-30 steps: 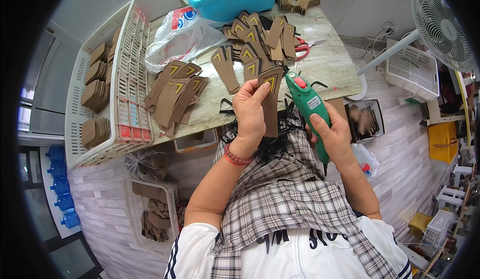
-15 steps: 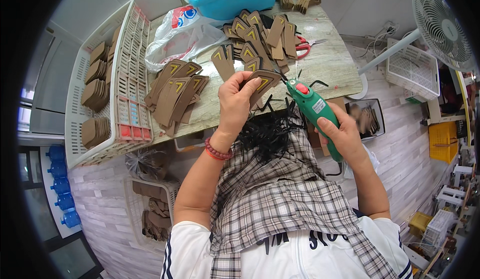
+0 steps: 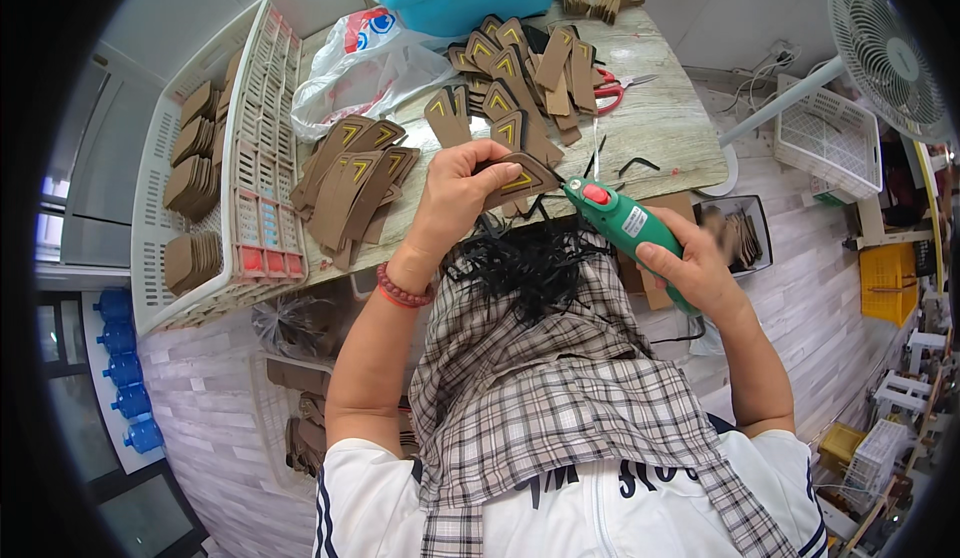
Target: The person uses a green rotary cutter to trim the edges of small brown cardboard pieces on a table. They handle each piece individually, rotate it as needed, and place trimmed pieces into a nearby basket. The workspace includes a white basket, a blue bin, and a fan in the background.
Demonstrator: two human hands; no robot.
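My left hand [image 3: 457, 194] pinches a flat brown strap piece [image 3: 524, 175] with a yellow V mark and a dark edge, held over the table's near edge. Wrapped in my right hand [image 3: 690, 263] is a green handheld electric cutter [image 3: 630, 220] with a red button; its tip meets or nearly meets the piece's right end, and I cannot tell which. Black trimmed strips [image 3: 535, 268] lie heaped on my checked apron [image 3: 545, 378] just below. Similar V-marked pieces lie in a left pile [image 3: 352, 188] and a farther pile [image 3: 505, 73].
Red-handled scissors [image 3: 612, 96] rest on the table [image 3: 655, 138] at right. A white plastic bag [image 3: 370, 83] and a blue tub [image 3: 470, 3] stand behind. To the left is a white crate [image 3: 262, 158] with brown stacks. A fan [image 3: 893, 53] stands at far right.
My left hand has shifted slightly left and down, and the brown piece has turned flatter. My right hand has lowered the cutter a little and tilted it closer to level.
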